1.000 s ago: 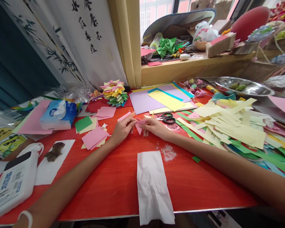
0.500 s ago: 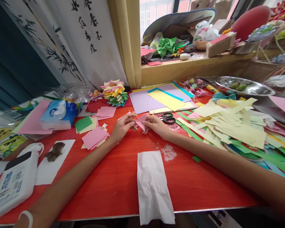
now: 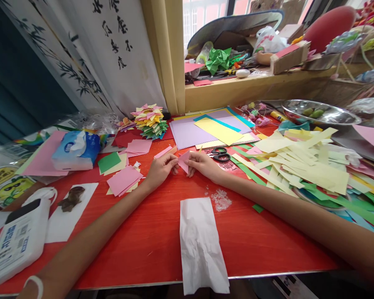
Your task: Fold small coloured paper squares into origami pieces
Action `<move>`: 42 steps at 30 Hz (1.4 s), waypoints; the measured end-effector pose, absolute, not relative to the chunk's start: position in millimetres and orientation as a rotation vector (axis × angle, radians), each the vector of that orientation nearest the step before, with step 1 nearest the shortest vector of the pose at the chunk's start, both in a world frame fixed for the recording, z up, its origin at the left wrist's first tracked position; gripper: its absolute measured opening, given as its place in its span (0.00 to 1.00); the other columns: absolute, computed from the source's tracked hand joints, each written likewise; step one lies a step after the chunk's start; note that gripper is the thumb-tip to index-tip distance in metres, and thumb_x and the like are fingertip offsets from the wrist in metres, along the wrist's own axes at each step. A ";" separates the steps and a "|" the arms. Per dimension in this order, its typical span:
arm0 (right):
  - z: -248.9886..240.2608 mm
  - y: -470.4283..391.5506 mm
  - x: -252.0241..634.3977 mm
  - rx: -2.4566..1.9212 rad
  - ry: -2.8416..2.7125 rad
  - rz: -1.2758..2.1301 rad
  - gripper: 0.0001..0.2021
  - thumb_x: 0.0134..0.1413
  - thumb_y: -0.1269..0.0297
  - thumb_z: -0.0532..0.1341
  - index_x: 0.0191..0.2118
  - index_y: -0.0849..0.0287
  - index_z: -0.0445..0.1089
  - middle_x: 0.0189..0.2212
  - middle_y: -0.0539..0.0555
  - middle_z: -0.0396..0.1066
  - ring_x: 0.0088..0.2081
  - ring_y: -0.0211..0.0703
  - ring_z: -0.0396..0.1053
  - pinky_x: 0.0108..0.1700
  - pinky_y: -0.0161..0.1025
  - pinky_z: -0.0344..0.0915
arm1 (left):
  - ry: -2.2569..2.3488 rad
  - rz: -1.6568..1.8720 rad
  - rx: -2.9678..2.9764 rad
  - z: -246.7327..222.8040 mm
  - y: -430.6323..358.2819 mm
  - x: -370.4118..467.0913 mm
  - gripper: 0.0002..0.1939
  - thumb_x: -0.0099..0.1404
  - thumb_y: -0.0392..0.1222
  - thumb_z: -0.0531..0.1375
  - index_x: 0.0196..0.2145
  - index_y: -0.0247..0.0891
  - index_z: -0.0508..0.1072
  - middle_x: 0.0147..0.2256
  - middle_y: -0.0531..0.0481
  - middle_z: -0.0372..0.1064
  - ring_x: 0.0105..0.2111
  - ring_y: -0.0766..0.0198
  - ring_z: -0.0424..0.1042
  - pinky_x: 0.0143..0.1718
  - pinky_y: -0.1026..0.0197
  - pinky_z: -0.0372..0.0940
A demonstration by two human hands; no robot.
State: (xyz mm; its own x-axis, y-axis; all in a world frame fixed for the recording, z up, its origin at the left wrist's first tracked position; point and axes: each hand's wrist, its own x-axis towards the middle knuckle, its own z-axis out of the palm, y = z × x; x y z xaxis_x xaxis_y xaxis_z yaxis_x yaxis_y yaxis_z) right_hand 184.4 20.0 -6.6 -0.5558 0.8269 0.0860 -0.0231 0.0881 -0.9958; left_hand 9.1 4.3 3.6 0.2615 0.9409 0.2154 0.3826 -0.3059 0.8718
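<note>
A small folded piece of pink paper [image 3: 183, 161] is held up over the red table, between my two hands. My right hand [image 3: 204, 166] pinches its right side with thumb and fingers. My left hand [image 3: 162, 169] is closed, its fingertips pinched at the paper's left edge. Behind the left hand a pink paper piece [image 3: 162, 152] lies on the table, partly covered. Just beyond the right hand rest black-handled scissors [image 3: 221, 155]. Left of my left hand are pink paper rectangles [image 3: 124, 180] and a green one [image 3: 109, 162].
Cut paper strips [image 3: 299, 162] are heaped at right. A layered folded-paper stack [image 3: 150, 121] stands at the back beside coloured sheets [image 3: 187, 135]. A tissue pack [image 3: 77, 150] and a white device [image 3: 18, 241] sit left. Crumpled white paper [image 3: 201, 245] overhangs the table's front edge.
My left hand's fingers have drawn together and moved slightly to the pink paper's left edge. The right hand stays on the paper, which is turned a little.
</note>
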 end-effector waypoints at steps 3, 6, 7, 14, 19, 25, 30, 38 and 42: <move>-7.1 20.2 184.2 -0.790 -1.665 1.560 0.09 0.52 0.60 0.55 0.29 0.61 0.59 0.18 0.49 0.68 0.20 0.35 0.68 0.25 0.33 0.66 | 1.135 1.002 1.726 1.5 5.7 8.8 0.13 0.61 0.48 0.52 0.27 0.35 0.65 0.23 0.53 0.66 0.22 0.68 0.67 0.27 0.64 0.63; -6.9 20.2 184.5 -0.786 -1.661 1.562 0.09 0.53 0.61 0.55 0.28 0.61 0.58 0.17 0.48 0.68 0.20 0.34 0.68 0.25 0.32 0.66 | 1.092 1.030 1.636 -0.6 8.5 8.1 0.14 0.62 0.48 0.50 0.26 0.35 0.62 0.23 0.53 0.65 0.22 0.69 0.66 0.27 0.64 0.64; -6.7 20.3 184.7 -0.789 -1.655 1.560 0.09 0.53 0.61 0.54 0.27 0.61 0.57 0.17 0.48 0.68 0.20 0.34 0.68 0.25 0.32 0.66 | 1.089 1.059 1.601 -1.1 9.6 7.9 0.14 0.62 0.48 0.49 0.26 0.36 0.61 0.23 0.54 0.65 0.21 0.70 0.66 0.26 0.65 0.64; -6.9 20.7 185.1 -0.800 -1.634 1.569 0.10 0.53 0.60 0.55 0.27 0.61 0.57 0.16 0.49 0.68 0.19 0.34 0.68 0.25 0.32 0.65 | 1.064 1.158 1.607 0.4 9.1 10.0 0.10 0.57 0.44 0.57 0.34 0.37 0.62 0.25 0.55 0.64 0.23 0.70 0.66 0.25 0.66 0.64; -7.7 20.1 185.2 -0.764 -1.569 1.585 0.07 0.50 0.63 0.57 0.31 0.61 0.60 0.19 0.48 0.68 0.21 0.34 0.68 0.26 0.32 0.65 | 1.054 1.155 1.635 1.4 7.8 9.8 0.08 0.57 0.42 0.57 0.32 0.35 0.64 0.24 0.54 0.66 0.26 0.68 0.69 0.31 0.63 0.66; -7.2 20.1 186.6 -0.726 -1.498 1.551 0.06 0.49 0.65 0.58 0.34 0.60 0.62 0.19 0.47 0.67 0.21 0.33 0.67 0.27 0.32 0.65 | 1.097 1.169 1.534 4.1 8.2 10.5 0.09 0.53 0.42 0.60 0.30 0.34 0.67 0.24 0.53 0.67 0.26 0.67 0.70 0.31 0.62 0.68; -6.6 21.8 188.2 -0.750 -1.427 1.577 0.09 0.47 0.66 0.58 0.37 0.60 0.66 0.19 0.47 0.67 0.21 0.32 0.65 0.27 0.31 0.64 | 1.101 1.177 1.498 5.1 7.6 10.3 0.09 0.52 0.41 0.60 0.30 0.32 0.69 0.23 0.51 0.68 0.26 0.66 0.70 0.32 0.60 0.68; -10.1 25.7 190.9 -0.710 -1.382 1.583 0.10 0.45 0.69 0.57 0.35 0.60 0.71 0.20 0.48 0.67 0.21 0.30 0.62 0.28 0.31 0.61 | 1.047 1.208 1.511 5.9 7.5 8.7 0.10 0.55 0.42 0.58 0.34 0.33 0.70 0.29 0.50 0.69 0.30 0.66 0.70 0.36 0.59 0.68; -10.9 25.7 191.0 -0.726 -1.426 1.561 0.12 0.44 0.72 0.55 0.34 0.60 0.73 0.20 0.48 0.68 0.21 0.31 0.62 0.28 0.32 0.61 | 1.059 1.125 1.527 5.2 8.2 10.0 0.12 0.55 0.45 0.58 0.34 0.33 0.69 0.26 0.51 0.69 0.26 0.67 0.69 0.32 0.61 0.68</move>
